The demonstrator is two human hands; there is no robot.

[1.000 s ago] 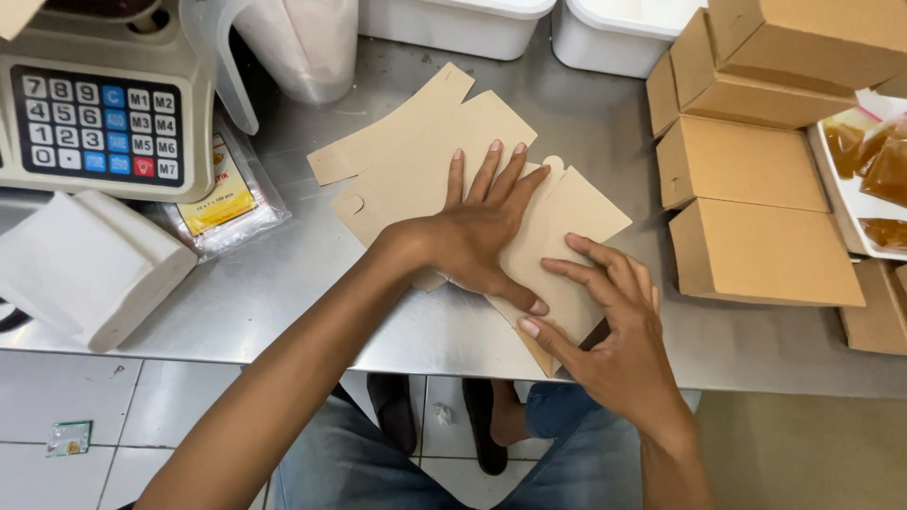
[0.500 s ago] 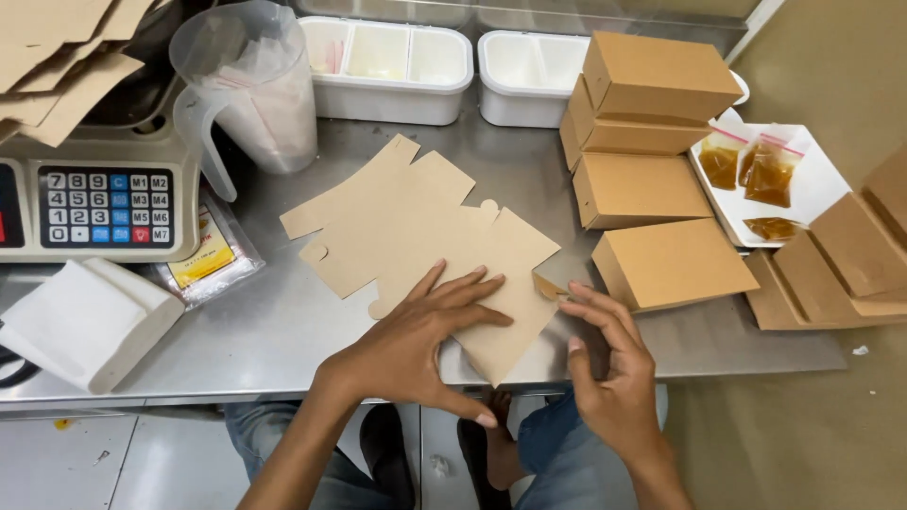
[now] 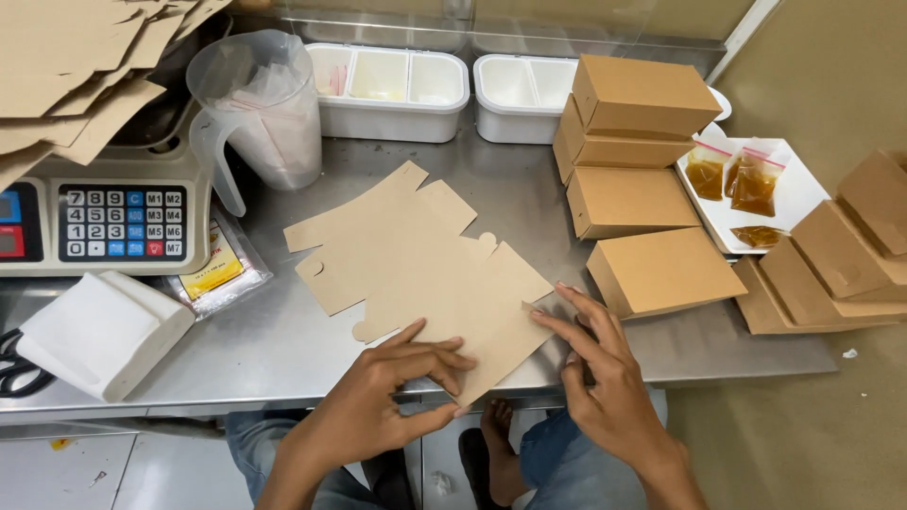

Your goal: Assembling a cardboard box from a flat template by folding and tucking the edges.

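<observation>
A steel table [image 3: 283, 349] fills most of the view, and more of its far side shows than half a second ago, since the camera has tipped back and taken in the whole row of white tubs [image 3: 387, 90] at the back. On the left stand a weighing scale [image 3: 113, 217] with a stack of flat cardboard [image 3: 66, 76] on top, cut off by the frame edge, and a clear plastic jug [image 3: 260, 109] whose contents are hard to make out. On the right sit folded brown boxes [image 3: 628, 156], with small sauce packets [image 3: 737, 184] on a white tray [image 3: 803, 194] behind them. The flat cardboard box blank [image 3: 416, 264] lies in the middle of the table, its near corner at the table's front edge. The left hand [image 3: 387, 401], earlier spread flat on the blank, now has its fingers curled loosely together, fingertips pressing the near corner. The right hand [image 3: 605, 368] has slid to the blank's right edge, fingers slightly apart, tips touching it. Whether either thumb grips underneath cannot be told.
</observation>
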